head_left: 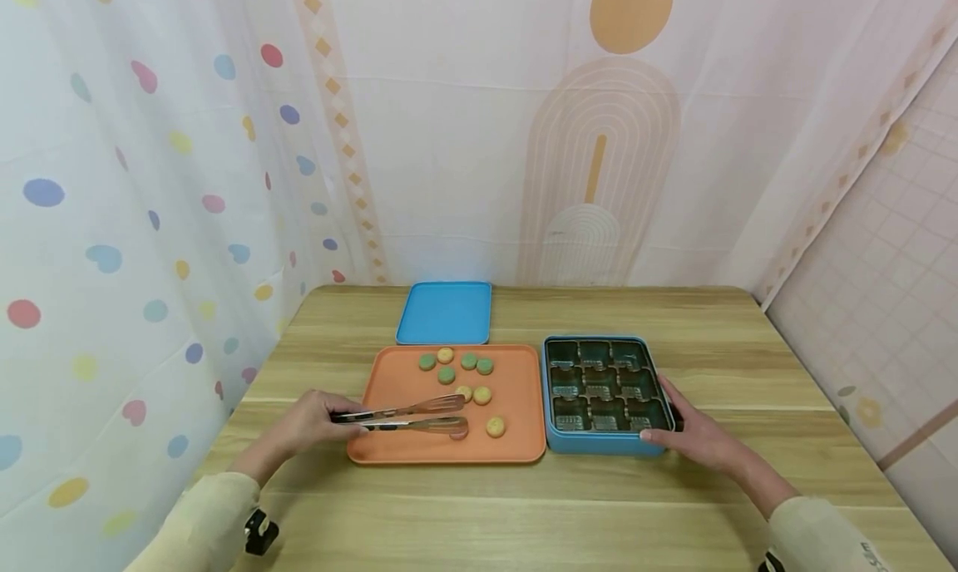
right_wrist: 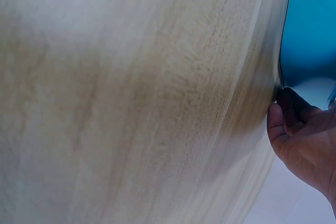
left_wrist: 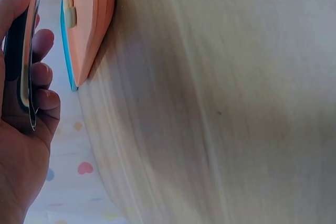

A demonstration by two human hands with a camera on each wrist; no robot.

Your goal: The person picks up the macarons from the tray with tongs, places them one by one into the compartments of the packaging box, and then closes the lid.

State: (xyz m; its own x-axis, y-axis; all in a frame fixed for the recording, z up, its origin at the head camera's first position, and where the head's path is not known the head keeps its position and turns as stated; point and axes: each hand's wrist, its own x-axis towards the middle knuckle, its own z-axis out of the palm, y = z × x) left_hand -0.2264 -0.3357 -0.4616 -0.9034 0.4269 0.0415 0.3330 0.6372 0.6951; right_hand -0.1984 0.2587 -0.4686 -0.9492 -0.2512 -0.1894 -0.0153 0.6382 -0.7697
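My left hand point(head_left: 310, 425) holds a pair of metal tongs point(head_left: 441, 404) by the dark handle. The two arms of the tongs stand apart over an orange tray point(head_left: 520, 381). Small round cookies lie on this tray: several green point(head_left: 446, 375), several yellow point(head_left: 496, 426), and a pinkish one point(head_left: 459, 433) partly hidden below the tong tips. To the right, my right hand point(head_left: 703, 439) grips the front right corner of a blue square box point(head_left: 599, 444), thumb at the front and fingers along the side. A dark insert point(head_left: 599, 381) with several compartments fills the box.
A blue square lid point(head_left: 444, 314) lies behind the tray at the table's back edge. The tray and box stand side by side on the wooden table point(head_left: 479, 522). Patterned curtains point(head_left: 449, 140) hang behind and to the sides.
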